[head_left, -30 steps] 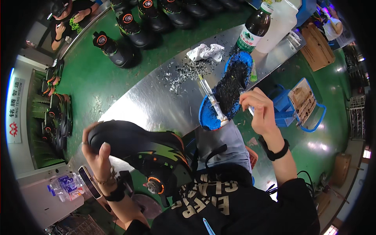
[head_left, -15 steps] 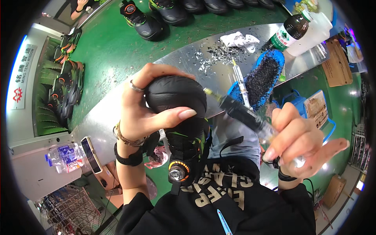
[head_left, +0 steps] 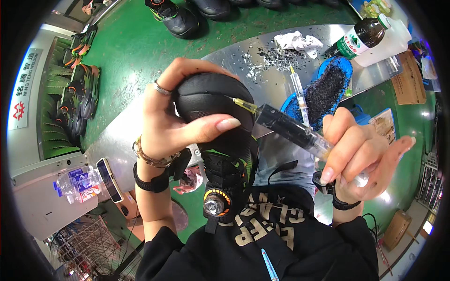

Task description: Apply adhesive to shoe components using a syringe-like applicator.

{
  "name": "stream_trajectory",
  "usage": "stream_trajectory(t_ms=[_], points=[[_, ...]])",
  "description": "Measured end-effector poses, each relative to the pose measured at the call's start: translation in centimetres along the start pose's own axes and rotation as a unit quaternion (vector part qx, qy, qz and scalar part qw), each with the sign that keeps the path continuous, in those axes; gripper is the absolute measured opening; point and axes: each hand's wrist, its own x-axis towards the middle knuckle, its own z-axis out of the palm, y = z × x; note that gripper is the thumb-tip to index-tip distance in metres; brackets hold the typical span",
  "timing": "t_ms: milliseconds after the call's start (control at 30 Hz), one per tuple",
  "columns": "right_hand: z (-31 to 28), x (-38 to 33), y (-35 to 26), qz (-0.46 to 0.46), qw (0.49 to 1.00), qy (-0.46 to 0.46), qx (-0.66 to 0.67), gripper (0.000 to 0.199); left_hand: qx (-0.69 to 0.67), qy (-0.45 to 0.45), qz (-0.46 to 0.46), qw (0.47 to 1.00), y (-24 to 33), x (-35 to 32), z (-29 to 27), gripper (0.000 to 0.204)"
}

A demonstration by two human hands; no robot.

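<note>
My left hand [head_left: 173,124] grips the toe end of a black shoe [head_left: 213,93], its fingers round the far side and its thumb across the upper. The shoe points away from me, with a round dial [head_left: 214,204] on its tongue near my chest. In my right hand [head_left: 358,161] is a syringe [head_left: 290,130] filled with something black, held by the plunger end. Its yellow-hubbed needle [head_left: 243,105] points left, and the tip lies at or just over the toe seam; contact is hard to make out.
On the metal-topped bench [head_left: 225,58] lie black flecks, crumpled white tissue [head_left: 296,42] and a second syringe [head_left: 298,91] across a blue insole [head_left: 344,68] heaped with black crumbs. A dark bottle [head_left: 363,37] stands beyond. More shoes [head_left: 176,21] line the back; a phone [head_left: 109,179] is at left.
The syringe has moved left, bringing its needle from beside the shoe to over the toe. My left hand keeps hold of the shoe. The surroundings have shifted slightly in view.
</note>
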Motion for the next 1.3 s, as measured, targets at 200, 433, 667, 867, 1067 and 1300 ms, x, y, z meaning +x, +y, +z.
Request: stream_trajectory(t_ms=[200,433,667,867,1067,1300], points=[[-1.5,-0.2,3.5,0.02,0.999,-0.043,0.008,0.072,-0.001,0.046,-0.013,0.999,-2.4,-0.2,-2.5,0.045],[-0.1,-2.5,7.1,0.095,0.992,-0.026,0.08,0.072,-0.033,0.134,-0.034,0.99,-5.6,-1.5,-5.0,0.044],[0.5,-4.5,7.5,0.196,0.979,0.0,0.052,0.072,-0.028,0.213,-0.09,0.972,-8.3,-2.7,-6.7,0.044],[-0.6,-5.7,6.7,0.26,0.963,-0.025,0.063,0.073,-0.001,0.251,-0.155,0.956,-10.5,-4.3,-8.2,0.054],[-1.0,-7.2,5.9,0.259,0.963,-0.004,0.069,0.073,0.002,0.307,-0.239,0.921,-11.7,-6.0,-9.4,0.047],[-1.1,-7.9,4.6,0.264,0.963,-0.01,0.052,0.071,0.026,0.371,-0.251,0.894,-12.0,-6.9,-8.8,0.043]])
